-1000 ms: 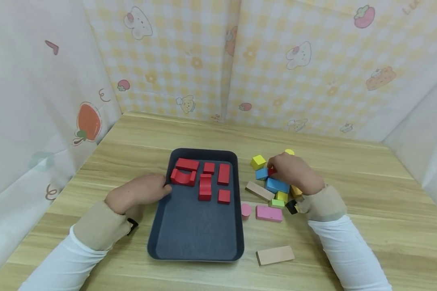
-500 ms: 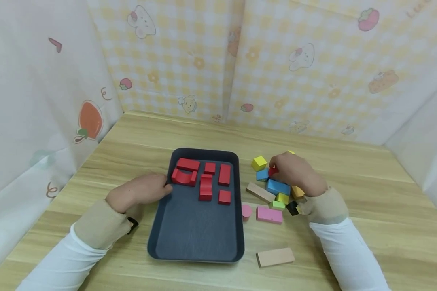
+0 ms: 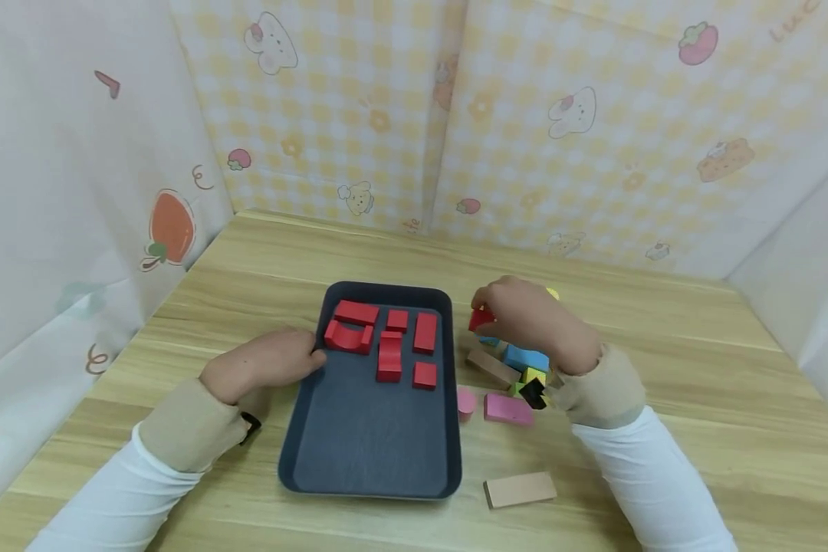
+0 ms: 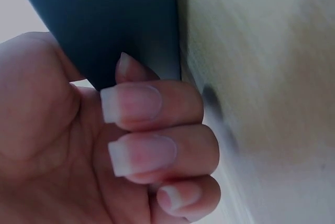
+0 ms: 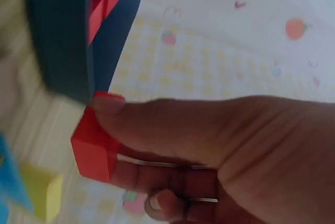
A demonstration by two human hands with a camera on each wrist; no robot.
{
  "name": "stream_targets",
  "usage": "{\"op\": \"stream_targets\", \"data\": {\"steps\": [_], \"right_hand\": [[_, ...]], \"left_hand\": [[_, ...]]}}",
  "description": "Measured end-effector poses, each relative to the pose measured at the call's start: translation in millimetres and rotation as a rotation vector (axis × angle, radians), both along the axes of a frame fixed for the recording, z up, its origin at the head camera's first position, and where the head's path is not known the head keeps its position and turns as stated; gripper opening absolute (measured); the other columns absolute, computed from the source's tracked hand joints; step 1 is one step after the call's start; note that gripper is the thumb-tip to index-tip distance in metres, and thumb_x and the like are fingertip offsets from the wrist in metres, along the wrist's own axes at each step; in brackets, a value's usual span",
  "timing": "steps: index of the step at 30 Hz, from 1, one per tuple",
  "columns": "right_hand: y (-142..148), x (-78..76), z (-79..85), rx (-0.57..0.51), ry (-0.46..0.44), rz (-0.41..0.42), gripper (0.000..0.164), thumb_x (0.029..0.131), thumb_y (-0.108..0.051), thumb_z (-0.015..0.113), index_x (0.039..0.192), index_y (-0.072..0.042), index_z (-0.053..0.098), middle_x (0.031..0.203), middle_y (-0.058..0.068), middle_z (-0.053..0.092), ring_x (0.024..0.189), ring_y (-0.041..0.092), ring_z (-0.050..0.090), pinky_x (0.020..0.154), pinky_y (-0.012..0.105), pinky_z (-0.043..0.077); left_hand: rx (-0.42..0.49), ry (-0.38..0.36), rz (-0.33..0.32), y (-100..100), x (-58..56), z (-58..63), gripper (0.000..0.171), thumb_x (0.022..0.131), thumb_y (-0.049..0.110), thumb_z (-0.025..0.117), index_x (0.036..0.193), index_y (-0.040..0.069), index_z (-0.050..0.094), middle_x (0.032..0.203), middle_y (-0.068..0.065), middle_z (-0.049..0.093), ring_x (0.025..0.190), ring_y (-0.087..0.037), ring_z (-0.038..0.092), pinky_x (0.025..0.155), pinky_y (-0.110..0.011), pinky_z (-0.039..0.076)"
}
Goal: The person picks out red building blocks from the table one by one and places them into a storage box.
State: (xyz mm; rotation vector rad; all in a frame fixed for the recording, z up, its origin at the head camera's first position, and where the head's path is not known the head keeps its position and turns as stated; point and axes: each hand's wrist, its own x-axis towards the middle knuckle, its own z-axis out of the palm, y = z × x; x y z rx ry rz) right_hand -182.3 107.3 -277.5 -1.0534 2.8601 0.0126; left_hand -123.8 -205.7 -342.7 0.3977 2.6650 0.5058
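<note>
My right hand (image 3: 531, 314) pinches a small red block (image 5: 93, 150) between thumb and fingers. It is over the loose blocks, just right of the dark tray (image 3: 369, 445). In the right wrist view the block's squarish end faces the camera, and the thumb covers part of it. My left hand (image 3: 269, 364) grips the tray's left wall, its thumb at the rim; in the left wrist view the fingers (image 4: 152, 153) curl against the outside of the wall. Several red blocks lie in the tray's far half, among them an arched block (image 3: 348, 336) and a curved block (image 3: 389, 356).
Right of the tray lie a blue block (image 3: 526, 358), a wooden plank (image 3: 493, 368), a pink cylinder (image 3: 465, 402) and a pink block (image 3: 508, 409). Another wooden plank (image 3: 520, 489) lies nearer. A patterned curtain (image 3: 386, 115) hangs behind the table.
My right hand has lifted the red block from among the loose blocks and moved it left toward the tray. My left hand has stayed at the tray's wall.
</note>
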Motion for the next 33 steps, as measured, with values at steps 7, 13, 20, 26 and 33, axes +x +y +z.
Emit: {"op": "stream_targets", "data": {"steps": [7,13,20,26,33], "right_hand": [[-36,13.3,7.7,0.05,0.049,0.061,0.017,0.08,-0.026,0.07,0.088,-0.011,0.065,0.075,0.0,0.056,0.074,0.016,0.048,0.057,0.029,0.045],[-64,20.8,9.0,0.071,0.075,0.119,0.017,0.08,-0.028,0.07,0.087,-0.014,0.065,0.077,-0.002,0.055,0.076,0.013,0.048,0.058,0.029,0.046],[-97,29.6,10.7,0.107,0.078,0.188,0.018,0.082,-0.031,0.067,0.088,-0.015,0.064,0.073,-0.004,0.054,0.074,0.01,0.047,0.058,0.024,0.045],[-116,37.3,11.1,0.145,0.061,0.228,0.021,0.082,-0.034,0.066,0.092,-0.015,0.065,0.081,-0.002,0.059,0.08,0.014,0.049,0.067,0.029,0.049],[-133,43.7,-1.0,0.132,0.03,0.268,0.015,0.084,-0.033,0.065,0.083,-0.018,0.063,0.073,-0.002,0.057,0.071,0.013,0.049,0.059,0.028,0.048]], "left_hand": [[-0.016,-0.006,0.003,1,0.1,1.5,0.031,0.094,0.019,0.04,0.064,0.013,0.047,0.057,-0.001,0.039,0.049,-0.014,0.036,0.05,-0.029,0.033],[-0.017,-0.013,0.008,0,0.6,2.5,0.031,0.094,0.019,0.04,0.064,0.013,0.047,0.058,-0.001,0.039,0.049,-0.014,0.036,0.05,-0.028,0.033],[-0.011,-0.01,0.006,-1,0.8,1.8,0.031,0.093,0.019,0.041,0.063,0.014,0.046,0.056,0.0,0.039,0.048,-0.013,0.034,0.049,-0.028,0.032],[-0.004,-0.016,0.007,-1,0.7,1.4,0.03,0.093,0.019,0.041,0.065,0.013,0.048,0.058,0.0,0.039,0.049,-0.013,0.035,0.049,-0.028,0.032],[-0.021,0.003,0.003,-3,-0.6,0.3,0.032,0.093,0.018,0.041,0.063,0.013,0.048,0.056,0.0,0.039,0.046,-0.013,0.035,0.046,-0.027,0.03]]}}
